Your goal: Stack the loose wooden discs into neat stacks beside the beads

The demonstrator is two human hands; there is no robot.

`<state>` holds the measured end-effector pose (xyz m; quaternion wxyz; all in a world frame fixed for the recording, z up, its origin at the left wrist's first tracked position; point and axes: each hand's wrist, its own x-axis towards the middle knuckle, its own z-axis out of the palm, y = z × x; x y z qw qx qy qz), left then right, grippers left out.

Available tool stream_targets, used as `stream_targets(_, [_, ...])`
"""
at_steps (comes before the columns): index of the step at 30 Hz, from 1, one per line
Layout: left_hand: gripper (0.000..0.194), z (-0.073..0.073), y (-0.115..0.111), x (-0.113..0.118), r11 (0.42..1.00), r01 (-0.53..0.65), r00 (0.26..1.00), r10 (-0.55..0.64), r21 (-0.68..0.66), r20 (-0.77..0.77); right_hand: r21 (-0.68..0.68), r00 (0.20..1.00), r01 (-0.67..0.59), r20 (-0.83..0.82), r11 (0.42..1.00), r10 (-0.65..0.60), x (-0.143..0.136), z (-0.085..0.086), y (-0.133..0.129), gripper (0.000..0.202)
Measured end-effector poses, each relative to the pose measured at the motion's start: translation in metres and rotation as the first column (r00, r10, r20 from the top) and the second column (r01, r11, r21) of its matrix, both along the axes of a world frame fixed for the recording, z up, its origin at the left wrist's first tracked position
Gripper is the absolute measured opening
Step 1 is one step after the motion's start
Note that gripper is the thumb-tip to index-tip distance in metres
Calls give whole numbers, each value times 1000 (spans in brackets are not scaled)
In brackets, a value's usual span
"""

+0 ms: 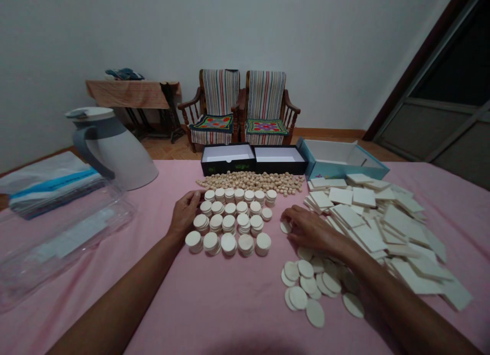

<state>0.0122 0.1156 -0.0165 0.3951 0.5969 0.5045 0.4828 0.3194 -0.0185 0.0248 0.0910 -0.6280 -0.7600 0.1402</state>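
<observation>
My right hand (pixel 312 227) is closed on a thin, pale round disc (pixel 285 227), held just right of the stacks. Behind the wrist and partly under the forearm lies a loose pile of similar discs (pixel 306 269). Several rows of neatly stacked discs (pixel 229 223) fill the middle of the pink cloth; the second row ends at the right in a low stack (pixel 266 214). My left hand (pixel 186 212) rests at the left edge of these rows, its fingers partly extended beside the back stacks. It holds nothing that I can see.
Small wooden beads (pixel 252 181) lie behind the stacks, before two black boxes (pixel 281 160) and a blue box (pixel 344 161). Pale square tiles (pixel 367 222) are heaped at the right. At the left are a jug (pixel 122 156), a clear plastic tray (pixel 69 237) and a package (pixel 49 184).
</observation>
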Motion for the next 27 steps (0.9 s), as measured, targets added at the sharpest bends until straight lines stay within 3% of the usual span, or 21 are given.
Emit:
stream_targets(5, [47, -1, 0, 0, 1000, 6, 1000, -6, -7, 22, 22, 998, 43, -48, 999, -42, -3, -5, -1, 21])
stream_targets(12, [47, 4, -3, 2, 1000, -1, 1000, 1, -22, 30, 213, 992, 20, -125, 977, 7, -18, 0, 20, 23])
stream_targets(18, [52, 2, -2, 2, 1000, -1, 1000, 1, -5, 19, 213, 989, -6, -143, 977, 37, -30, -4, 34, 24])
stream_targets(23, [50, -1, 0, 0, 1000, 1, 1000, -1, 2, 14, 264, 983, 9, -180, 965, 40, -19, 2, 28, 24])
stream_targets(27, [47, -2, 0, -1, 1000, 10, 1000, -10, 12, 3, 97, 996, 66, -67, 993, -60, 7, 15, 13, 16])
